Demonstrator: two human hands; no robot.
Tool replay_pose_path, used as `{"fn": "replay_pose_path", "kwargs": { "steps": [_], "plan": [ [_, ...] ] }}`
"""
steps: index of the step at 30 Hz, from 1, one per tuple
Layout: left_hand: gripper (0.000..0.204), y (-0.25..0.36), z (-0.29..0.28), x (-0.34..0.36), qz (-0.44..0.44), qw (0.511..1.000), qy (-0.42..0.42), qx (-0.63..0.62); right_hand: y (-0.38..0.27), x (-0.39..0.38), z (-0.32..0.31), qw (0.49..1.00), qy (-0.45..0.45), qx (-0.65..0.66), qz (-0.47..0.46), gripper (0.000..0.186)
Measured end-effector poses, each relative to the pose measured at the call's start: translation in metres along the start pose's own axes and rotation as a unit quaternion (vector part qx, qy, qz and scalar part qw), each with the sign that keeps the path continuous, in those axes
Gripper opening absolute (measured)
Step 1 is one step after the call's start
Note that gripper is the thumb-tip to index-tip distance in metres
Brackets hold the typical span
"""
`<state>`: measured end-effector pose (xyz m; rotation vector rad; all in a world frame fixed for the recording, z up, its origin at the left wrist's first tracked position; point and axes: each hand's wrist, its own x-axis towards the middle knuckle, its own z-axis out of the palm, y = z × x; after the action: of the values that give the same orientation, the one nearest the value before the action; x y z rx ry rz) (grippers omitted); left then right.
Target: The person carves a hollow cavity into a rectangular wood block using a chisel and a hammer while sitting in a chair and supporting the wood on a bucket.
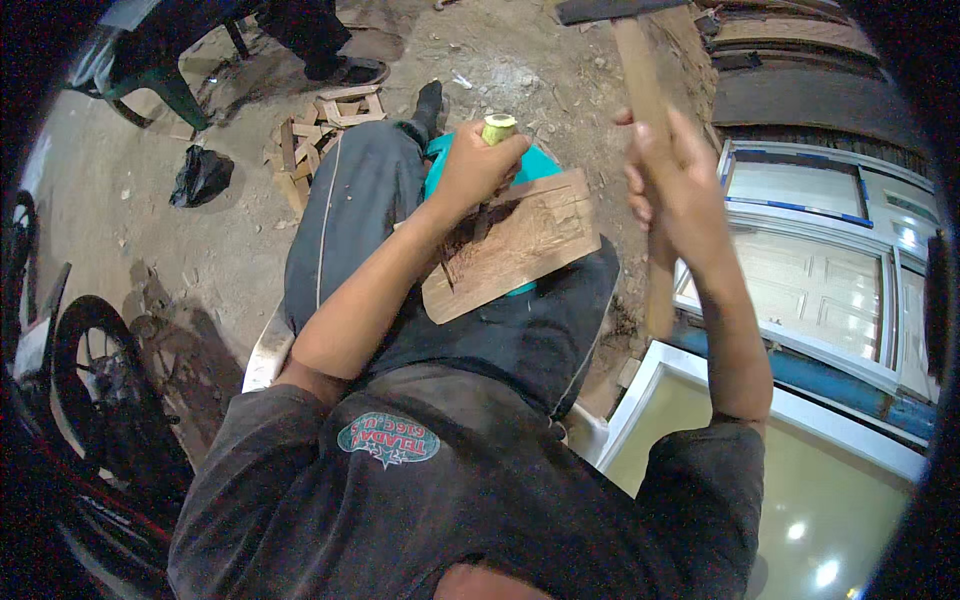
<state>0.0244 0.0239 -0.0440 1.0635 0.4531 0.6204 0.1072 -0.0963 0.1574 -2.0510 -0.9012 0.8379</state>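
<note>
My left hand [478, 165] is wrapped round a chisel [498, 127]; its round yellow-green handle end sticks out above my fist. The blade is mostly hidden behind my hand, pointing down at a wooden board [530, 240]. That board lies slanted across my lap, with a dark, rough recess cut near its left side. A teal object [538, 165] shows under and behind the wood. To the right, clear of the board, my right hand [675, 175] grips a hammer [645, 75] by its long wooden handle. The dark hammer head is raised at the top edge of the view.
Wood offcuts [330, 125] lie piled on the dirt floor beyond my left knee, near a black plastic bag [202, 176]. White framed panels [800, 270] and stacked boards [800, 90] stand on the right. A motorcycle wheel [105, 370] is at the left; another person's foot [355, 72] is ahead.
</note>
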Motion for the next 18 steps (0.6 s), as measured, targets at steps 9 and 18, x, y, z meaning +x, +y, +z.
{"fn": "replay_pose_path", "kwargs": {
  "steps": [9,18],
  "plan": [
    [0.02,-0.007,-0.001,0.001,-0.002,1.0,0.005,0.018,0.002,-0.001,-0.001,0.985,0.052,-0.157,0.047,0.041],
    [0.02,0.007,0.008,-0.008,-0.074,0.994,-0.065,0.038,0.034,-0.009,0.013,0.99,-0.03,-0.135,0.039,0.035]
  ]
}}
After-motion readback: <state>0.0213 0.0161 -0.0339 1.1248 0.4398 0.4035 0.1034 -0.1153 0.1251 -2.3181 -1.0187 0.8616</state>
